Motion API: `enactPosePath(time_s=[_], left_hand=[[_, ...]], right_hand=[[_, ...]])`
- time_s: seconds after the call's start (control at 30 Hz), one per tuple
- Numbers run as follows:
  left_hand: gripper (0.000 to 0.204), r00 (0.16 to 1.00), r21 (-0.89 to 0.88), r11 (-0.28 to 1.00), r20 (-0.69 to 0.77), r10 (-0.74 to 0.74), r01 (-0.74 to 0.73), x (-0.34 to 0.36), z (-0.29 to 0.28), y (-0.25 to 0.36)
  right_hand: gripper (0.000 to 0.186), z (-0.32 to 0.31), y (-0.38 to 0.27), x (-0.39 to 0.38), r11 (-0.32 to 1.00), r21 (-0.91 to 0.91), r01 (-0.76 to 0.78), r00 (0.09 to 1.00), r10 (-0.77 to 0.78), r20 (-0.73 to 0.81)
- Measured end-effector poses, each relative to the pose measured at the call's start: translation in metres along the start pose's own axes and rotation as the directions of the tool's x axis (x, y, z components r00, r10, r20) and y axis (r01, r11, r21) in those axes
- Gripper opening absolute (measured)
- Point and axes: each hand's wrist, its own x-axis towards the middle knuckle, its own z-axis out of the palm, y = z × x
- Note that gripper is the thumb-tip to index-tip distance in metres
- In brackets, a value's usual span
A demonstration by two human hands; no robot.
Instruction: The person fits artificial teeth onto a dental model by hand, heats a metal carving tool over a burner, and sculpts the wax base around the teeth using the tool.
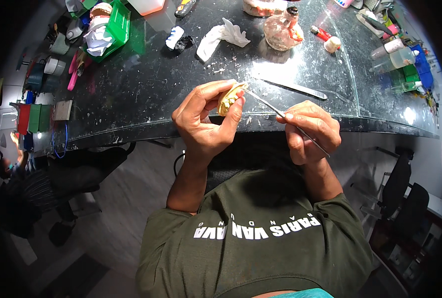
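Note:
My left hand [203,121] grips a yellow dental cast [228,103] with tooth shapes, just above the front edge of the dark bench [156,74]. My right hand [311,130] is closed around a slim metal instrument [265,103], whose far tip rests at the upper end of the cast. Behind both hands lies a flat metal tool [298,90]. A crumpled white tissue [221,40] is farther back, beside a small white-and-black wad [175,38].
A green bin [116,37] with dental models sits back left, near coloured boxes [32,118]. A plaster-smeared flask [280,32] and red tube [320,34] stand behind. Bottles [400,58] crowd the right. Another person [9,166] is at far left; chairs [395,184] flank me.

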Motion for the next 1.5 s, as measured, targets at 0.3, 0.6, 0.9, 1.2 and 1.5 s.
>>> enactPosePath(time_s=[0.3,0.6,0.9,1.2,1.5], left_hand=[[0.032,0.999,0.043,0.998,0.038,0.037,-0.039,-0.001,-0.003,0.001],[0.034,0.992,0.127,0.983,0.019,0.129,-0.13,-0.001,0.0,-0.003],[0.035,0.978,0.19,0.961,-0.021,0.207,-0.2,-0.004,0.006,-0.004],[0.032,0.976,0.239,0.949,-0.023,0.216,-0.205,-0.008,0.006,-0.007],[0.031,0.955,0.25,0.939,-0.119,0.273,-0.237,-0.007,0.008,-0.014]], right_hand=[[0.022,-0.003,-0.004,-0.003,1.0,0.008,-0.019,0.998,0.019,-0.055],[0.02,-0.001,-0.003,-0.003,0.993,-0.055,-0.102,0.989,0.095,-0.111],[0.016,-0.002,-0.003,-0.003,0.982,-0.037,-0.183,0.978,0.178,-0.109],[0.017,0.003,-0.003,-0.001,0.994,-0.06,-0.087,0.996,0.084,-0.042],[0.023,0.006,-0.003,0.002,0.997,-0.067,-0.036,0.999,0.034,-0.028]])
